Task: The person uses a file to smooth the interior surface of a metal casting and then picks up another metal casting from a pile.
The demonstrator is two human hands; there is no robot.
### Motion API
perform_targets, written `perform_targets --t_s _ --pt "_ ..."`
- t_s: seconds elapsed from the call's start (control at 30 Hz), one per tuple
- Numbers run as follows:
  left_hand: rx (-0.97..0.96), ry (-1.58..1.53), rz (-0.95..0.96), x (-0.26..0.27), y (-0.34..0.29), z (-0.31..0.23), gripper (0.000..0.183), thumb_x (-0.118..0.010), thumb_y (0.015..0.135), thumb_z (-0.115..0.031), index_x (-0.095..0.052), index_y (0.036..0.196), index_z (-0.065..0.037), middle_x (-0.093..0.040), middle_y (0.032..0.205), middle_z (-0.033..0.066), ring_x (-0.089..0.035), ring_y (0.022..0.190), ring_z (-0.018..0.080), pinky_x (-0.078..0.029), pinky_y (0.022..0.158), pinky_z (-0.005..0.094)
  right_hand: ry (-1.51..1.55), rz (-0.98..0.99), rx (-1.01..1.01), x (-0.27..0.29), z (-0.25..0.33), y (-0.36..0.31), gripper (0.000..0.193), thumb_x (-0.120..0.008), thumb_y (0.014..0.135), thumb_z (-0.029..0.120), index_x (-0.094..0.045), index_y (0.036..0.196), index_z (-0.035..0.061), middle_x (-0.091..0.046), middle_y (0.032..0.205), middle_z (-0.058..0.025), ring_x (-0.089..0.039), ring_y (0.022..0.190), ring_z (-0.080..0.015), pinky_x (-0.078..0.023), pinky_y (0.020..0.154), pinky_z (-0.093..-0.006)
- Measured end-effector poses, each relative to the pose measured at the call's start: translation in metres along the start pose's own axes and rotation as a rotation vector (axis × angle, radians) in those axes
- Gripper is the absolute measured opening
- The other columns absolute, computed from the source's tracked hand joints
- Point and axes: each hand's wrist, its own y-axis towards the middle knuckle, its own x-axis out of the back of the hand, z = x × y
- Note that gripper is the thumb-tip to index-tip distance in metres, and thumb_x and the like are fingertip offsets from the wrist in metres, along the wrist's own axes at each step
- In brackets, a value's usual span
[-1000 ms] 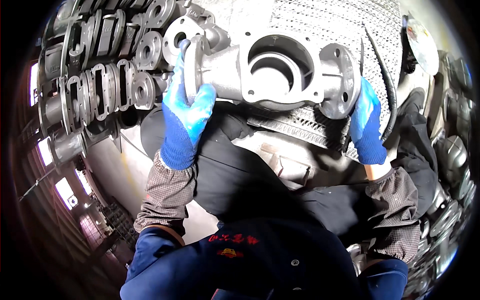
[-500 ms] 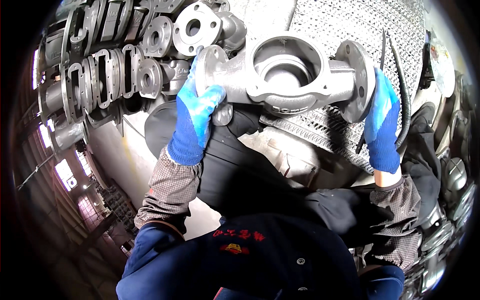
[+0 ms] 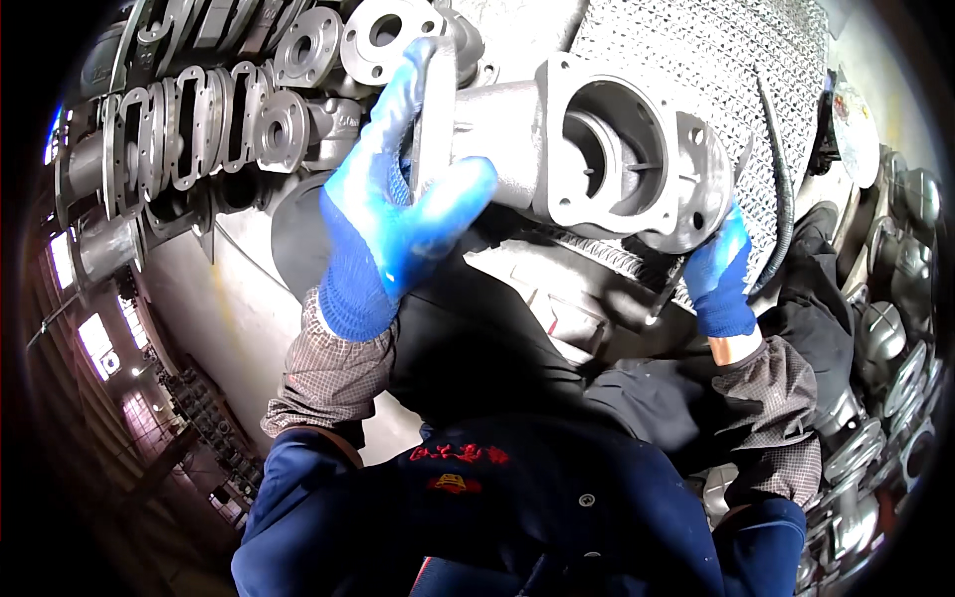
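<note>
A grey cast-metal valve body [image 3: 502,139] with a round flange at each end and a wide square-rimmed opening is held between my two blue-gloved hands. My left hand [image 3: 393,199] grips the left flange, fingers up its outer side and thumb across toward the neck. At the right flange, my right hand [image 3: 721,264] holds the lower outer edge, with its fingertips partly hidden behind the metal. The valve body is tilted, its left end raised closer to me. Beneath and behind it lies a bright textured metal surface [image 3: 716,50].
Several grey flanged castings [image 3: 199,124] are stacked at the left. A black hose [image 3: 781,189] runs along the textured surface's right side. More metal castings [image 3: 880,333] are piled at the far right. My dark-trousered legs [image 3: 477,328] are below the valve body.
The valve body has turned, its left end lifting toward me and its opening swinging to face right. My left hand rose with it; my right hand moved slightly left and down.
</note>
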Motion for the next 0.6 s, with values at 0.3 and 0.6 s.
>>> perform_targets --t_s 0.3,0.6 --pt "-0.255 0.222 0.196 0.008 -0.01 -0.025 0.076 -0.077 0.07 -0.007 -0.041 0.135 0.007 -0.047 0.137 0.0233 -0.048 0.127 0.0332 -0.039 0.104 0.0391 0.677 -0.176 -0.495 -0.012 -0.023 -0.021 0.028 -0.049 0.095 0.023 -0.06 0.113 0.0051 -0.064 0.106 -0.0049 -0.06 0.096 -0.0164 -0.048 0.087 -0.0309" --pt "-0.179 0.18 0.263 -0.002 -0.006 -0.035 0.078 -0.07 0.067 -0.002 -0.036 0.137 0.012 -0.042 0.142 0.0235 -0.037 0.135 0.0318 -0.026 0.112 0.0418 0.672 -0.184 -0.556 -0.007 -0.025 -0.019 0.032 -0.046 0.096 0.023 -0.058 0.117 0.0023 -0.064 0.11 -0.0099 -0.062 0.099 -0.0218 -0.05 0.089 -0.0368"
